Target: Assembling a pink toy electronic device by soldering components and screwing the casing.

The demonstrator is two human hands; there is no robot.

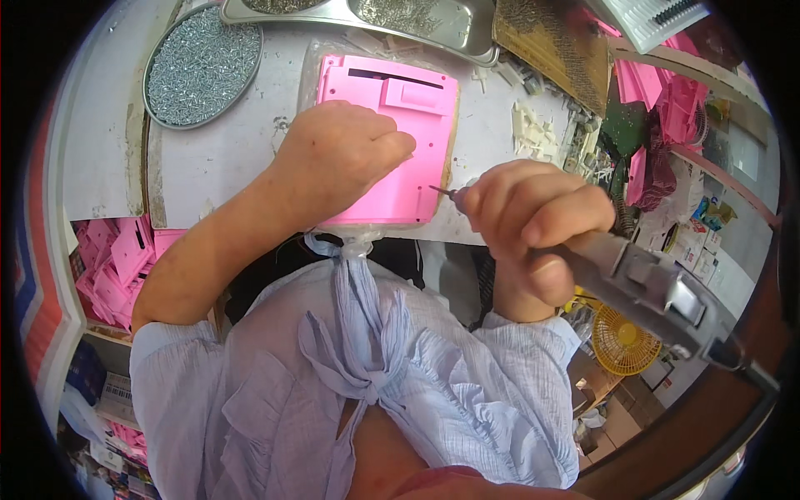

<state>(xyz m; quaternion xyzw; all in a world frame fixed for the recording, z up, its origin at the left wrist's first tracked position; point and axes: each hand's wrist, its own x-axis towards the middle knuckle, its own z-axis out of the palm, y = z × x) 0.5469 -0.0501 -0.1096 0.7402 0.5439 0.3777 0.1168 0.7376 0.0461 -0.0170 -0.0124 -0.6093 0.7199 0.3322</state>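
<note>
A pink plastic housing (417, 167) lies on a plastic-wrapped pad (308, 77) at the front edge of the table. It has a dark slot and a raised block near its far end, and small holes along its right side. My left hand (346, 154) rests over the housing's left middle with its fingers curled closed; whatever they pinch, if anything, is hidden. Wrapped around a power screwdriver (658, 279), my right hand (537, 212) is closed just right of the housing. The driver's thin bit points left, its tip appearing over the housing's lower right edge.
A round dish of silvery screws (204, 67) stands at the far left, beside a metal tray (333, 12) of small parts. White plastic pieces (533, 133) lie to the right near a brown board (550, 50). Pink parts (117, 258) fill a shelf at left. A yellow fan (625, 337) sits lower right.
</note>
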